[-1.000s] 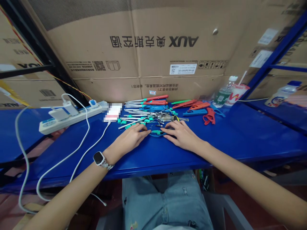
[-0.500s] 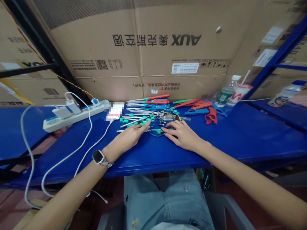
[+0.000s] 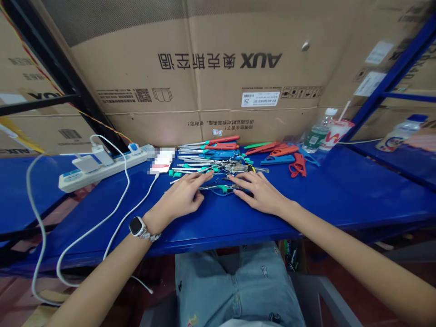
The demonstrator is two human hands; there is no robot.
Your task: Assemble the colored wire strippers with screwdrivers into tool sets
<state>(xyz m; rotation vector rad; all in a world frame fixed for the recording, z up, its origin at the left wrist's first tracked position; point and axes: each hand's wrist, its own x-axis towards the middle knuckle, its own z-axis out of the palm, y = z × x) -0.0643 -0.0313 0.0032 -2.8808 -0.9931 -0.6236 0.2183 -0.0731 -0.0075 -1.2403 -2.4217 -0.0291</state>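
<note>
brown cardboard boxes [image 3: 211, 86], blue table [image 3: 136, 227], red floor [image 3: 344, 277], dark frame [image 3: 64, 81]

silver-banded watch [image 3: 137, 226], faded jeans [image 3: 235, 286]

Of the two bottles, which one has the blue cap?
The far-right bottle, past the slanting blue post. The other, a green-labelled bottle beside the red-and-white cup, has a white cap.

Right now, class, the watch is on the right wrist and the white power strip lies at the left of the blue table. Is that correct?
No: the head view shows the watch on the left wrist. The white power strip does lie at the left of the blue table.
</note>
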